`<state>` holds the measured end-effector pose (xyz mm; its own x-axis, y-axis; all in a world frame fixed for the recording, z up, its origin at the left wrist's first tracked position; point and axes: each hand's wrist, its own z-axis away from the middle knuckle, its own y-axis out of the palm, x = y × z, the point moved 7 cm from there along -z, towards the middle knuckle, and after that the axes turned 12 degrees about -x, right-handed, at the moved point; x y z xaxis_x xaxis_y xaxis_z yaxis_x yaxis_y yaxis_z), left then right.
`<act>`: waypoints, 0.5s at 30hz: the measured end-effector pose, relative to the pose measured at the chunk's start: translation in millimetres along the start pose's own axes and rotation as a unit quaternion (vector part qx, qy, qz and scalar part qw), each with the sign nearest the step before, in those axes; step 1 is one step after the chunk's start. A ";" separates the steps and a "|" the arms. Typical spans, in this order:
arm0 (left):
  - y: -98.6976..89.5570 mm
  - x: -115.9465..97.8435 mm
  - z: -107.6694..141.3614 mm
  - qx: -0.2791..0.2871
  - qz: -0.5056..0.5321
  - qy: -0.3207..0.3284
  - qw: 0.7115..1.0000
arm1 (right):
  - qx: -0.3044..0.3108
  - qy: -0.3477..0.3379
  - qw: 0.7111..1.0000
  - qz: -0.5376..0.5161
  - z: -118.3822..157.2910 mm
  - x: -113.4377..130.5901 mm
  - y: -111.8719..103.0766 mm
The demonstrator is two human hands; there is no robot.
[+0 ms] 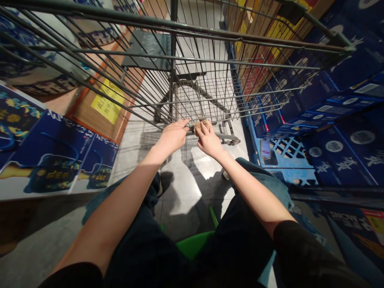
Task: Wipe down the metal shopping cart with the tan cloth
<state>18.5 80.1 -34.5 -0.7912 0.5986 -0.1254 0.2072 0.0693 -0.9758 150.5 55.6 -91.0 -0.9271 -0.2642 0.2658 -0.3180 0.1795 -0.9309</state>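
Note:
A metal shopping cart (240, 39) made of dark wire fills the upper part of the view. At its low front, my left hand (173, 137) is beside the bottom frame, fingers stretched out and slightly apart, with nothing seen in it. Just to the right, my right hand (210, 142) has its fingers bent over a small tan, roundish object (198, 127) at the cart's lower bar. What the object is cannot be made out, and the fingers cover part of it.
Blue boxes (334, 146) are stacked at the right beside a light-blue plastic crate (295, 150). Blue gift boxes (57, 160) and a brown box with a yellow label (108, 101) line the left. A green seat (193, 245) shows between my legs, above grey floor tiles (180, 184).

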 end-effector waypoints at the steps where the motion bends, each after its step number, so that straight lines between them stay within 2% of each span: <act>1: -0.1 0.0 0.1 -0.001 0.003 0.000 1.000 | -0.001 0.002 1.000 -0.001 -1.2 -1.7 -0.9; 7: 1.0 -0.7 1.5 -0.001 0.002 0.004 1.000 | 0.015 -0.046 0.999 -0.026 -10.3 -10.8 -9.5; 10: 1.1 -1.3 2.4 0.003 -0.003 0.004 1.000 | -0.005 -0.065 0.997 -0.039 -11.5 -8.1 -19.7; 13: -0.4 -1.9 2.4 -0.001 0.006 0.000 1.000 | -0.036 -0.063 0.996 -0.050 -9.0 -3.1 -25.0; 15: -1.4 -2.5 2.1 -0.005 0.010 0.000 1.000 | -0.039 -0.044 0.997 -0.054 -5.7 -1.1 -19.9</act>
<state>19.0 76.9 -33.2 -0.7873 0.5992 -0.1455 0.2290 0.0651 -0.9712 156.7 57.7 -71.3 -0.8668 -0.3675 0.3370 -0.4327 0.2185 -0.8746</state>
